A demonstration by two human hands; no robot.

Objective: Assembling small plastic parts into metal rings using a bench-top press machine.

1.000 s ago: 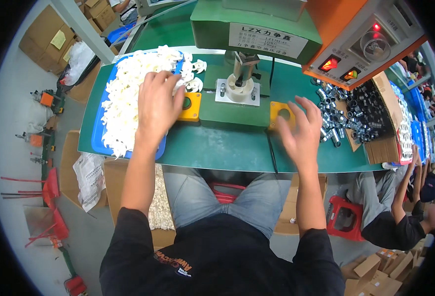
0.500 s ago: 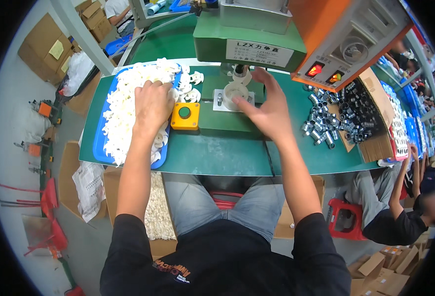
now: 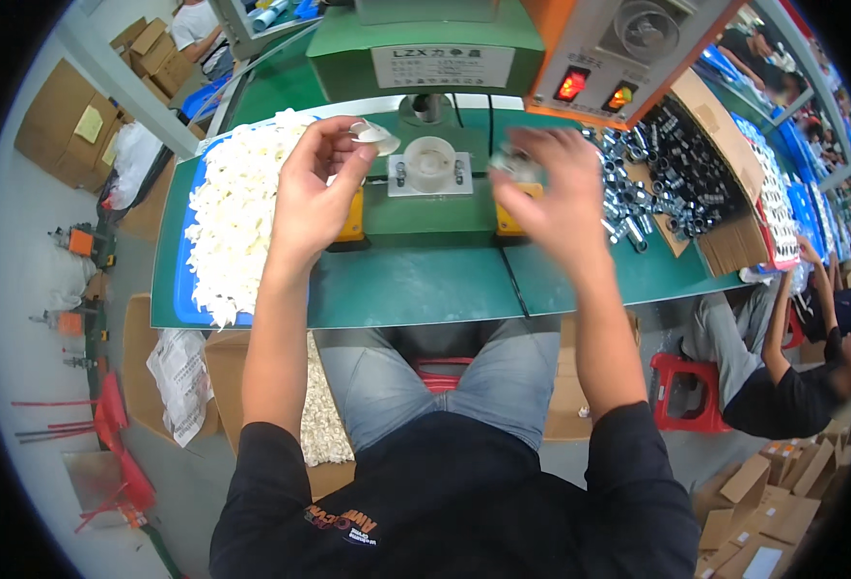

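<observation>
My left hand [image 3: 317, 188] pinches a white plastic piece with a flared rim [image 3: 377, 138] beside the press. At the press base, a round whitish cup-shaped holder [image 3: 430, 164] sits on a metal plate [image 3: 452, 186], under the press ram [image 3: 426, 108]. My right hand [image 3: 562, 188] is smeared by motion to the right of the holder. Between its thumb and fingers shows a blurred pale piece [image 3: 514, 164], its shape unclear. Yellow button boxes flank the base: the left one [image 3: 351, 220] is partly behind my left hand, the right one [image 3: 512, 214] by my right thumb.
A blue tray [image 3: 186, 301] heaped with white plastic pieces [image 3: 237, 222] stands at the left. Metal fittings [image 3: 628, 198] lie at the right, by a cardboard box [image 3: 734, 246] of dark ones. The green press head [image 3: 339, 63] and orange control box [image 3: 541, 92] overhang the table. A co-worker [image 3: 782, 396] sits far right.
My left hand has risen from the tray toward the press, now with a white piece. My right hand has drawn away rightward from the holder. The view has shifted slightly.
</observation>
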